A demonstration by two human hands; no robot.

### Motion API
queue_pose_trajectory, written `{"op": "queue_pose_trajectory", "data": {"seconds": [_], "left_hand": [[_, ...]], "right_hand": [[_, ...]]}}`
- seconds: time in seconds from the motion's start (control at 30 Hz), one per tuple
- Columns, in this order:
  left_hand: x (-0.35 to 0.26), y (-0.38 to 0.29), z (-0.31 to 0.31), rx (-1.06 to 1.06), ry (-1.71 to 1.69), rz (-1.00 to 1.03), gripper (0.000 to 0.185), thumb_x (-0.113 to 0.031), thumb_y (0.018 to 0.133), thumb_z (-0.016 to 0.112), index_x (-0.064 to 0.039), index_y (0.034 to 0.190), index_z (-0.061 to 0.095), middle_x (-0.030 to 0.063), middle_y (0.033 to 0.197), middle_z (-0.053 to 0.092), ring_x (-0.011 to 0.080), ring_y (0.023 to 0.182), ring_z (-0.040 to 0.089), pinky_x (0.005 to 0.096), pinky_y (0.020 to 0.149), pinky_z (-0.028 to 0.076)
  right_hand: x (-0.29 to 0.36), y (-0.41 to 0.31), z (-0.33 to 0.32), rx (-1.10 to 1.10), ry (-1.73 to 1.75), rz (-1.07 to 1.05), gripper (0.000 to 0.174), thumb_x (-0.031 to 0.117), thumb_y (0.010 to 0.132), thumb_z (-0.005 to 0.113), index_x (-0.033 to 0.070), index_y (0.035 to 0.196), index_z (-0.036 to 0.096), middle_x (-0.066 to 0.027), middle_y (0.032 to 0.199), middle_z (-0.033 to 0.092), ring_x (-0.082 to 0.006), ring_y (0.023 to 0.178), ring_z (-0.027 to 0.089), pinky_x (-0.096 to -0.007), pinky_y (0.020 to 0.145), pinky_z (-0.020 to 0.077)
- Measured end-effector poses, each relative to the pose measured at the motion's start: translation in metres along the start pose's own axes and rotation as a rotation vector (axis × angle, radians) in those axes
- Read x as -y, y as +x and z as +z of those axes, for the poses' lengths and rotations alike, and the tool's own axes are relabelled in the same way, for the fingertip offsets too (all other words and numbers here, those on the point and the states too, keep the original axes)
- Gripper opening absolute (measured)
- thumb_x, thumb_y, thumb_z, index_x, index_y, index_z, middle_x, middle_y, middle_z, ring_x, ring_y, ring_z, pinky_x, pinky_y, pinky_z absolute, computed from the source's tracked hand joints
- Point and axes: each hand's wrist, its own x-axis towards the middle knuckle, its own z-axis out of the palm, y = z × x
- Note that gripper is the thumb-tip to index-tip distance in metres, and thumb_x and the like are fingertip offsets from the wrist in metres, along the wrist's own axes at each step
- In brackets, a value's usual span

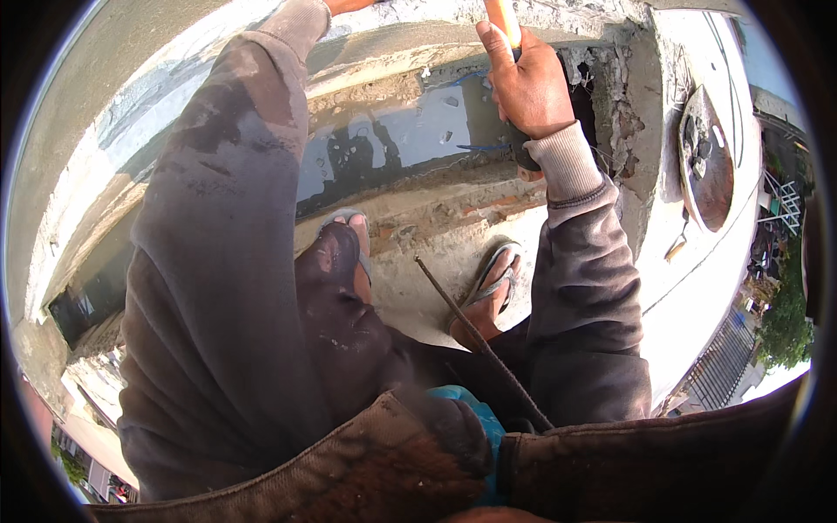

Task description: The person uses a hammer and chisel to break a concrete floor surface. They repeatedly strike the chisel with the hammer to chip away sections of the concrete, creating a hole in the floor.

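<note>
My right hand (533, 91) is closed around the black grip of a tool with an orange-yellow shaft (502, 18). The tool's upper end runs out of the picture at the top, so its kind cannot be told. At the top edge only a little of my left hand (350, 5) shows, beyond the ribbed cuff; its fingers are mostly cut off. Both hands are over a rough concrete edge (392, 33) above a trough of water (418, 131). A thin rusty metal rod (458, 314) slants up from my waist, touched by neither hand.
My sandalled feet stand on a concrete ledge (418, 281) beside the trough. Broken masonry (628, 118) borders its right end. Farther right lie a round pan (709, 189) with rubble in it and a small trowel (677, 245). Blue strands (484, 148) stick out over the water.
</note>
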Motion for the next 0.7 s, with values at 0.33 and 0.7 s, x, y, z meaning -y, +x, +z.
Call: {"op": "queue_pose_trajectory", "data": {"seconds": [0.33,0.7], "left_hand": [[-0.009,0.002,0.013,0.101,0.161,-0.23,0.04,-0.036,0.093,0.069,-0.003,0.117,0.068,0.0227,0.109,0.072,0.0389,0.104,0.068,0.0454,0.09,0.051],[-0.017,-0.023,-0.033,-0.118,-0.249,0.117,0.017,-0.022,0.103,0.062,-0.007,0.108,0.068,0.0075,0.107,0.074,0.0144,0.101,0.07,0.0306,0.086,0.057]], "right_hand": [[0.034,-0.052,-0.009,-0.179,0.872,0.374,0.035,0.038,0.105,0.057,0.007,0.091,0.053,-0.0018,0.059,0.047,-0.0099,0.042,0.045,-0.0257,0.04,0.0407],[-0.017,-0.089,-0.011,-0.313,0.923,0.633,0.038,0.041,0.106,0.055,0.006,0.091,0.05,-0.0023,0.059,0.048,-0.01,0.041,0.046,-0.026,0.037,0.0409]]}}
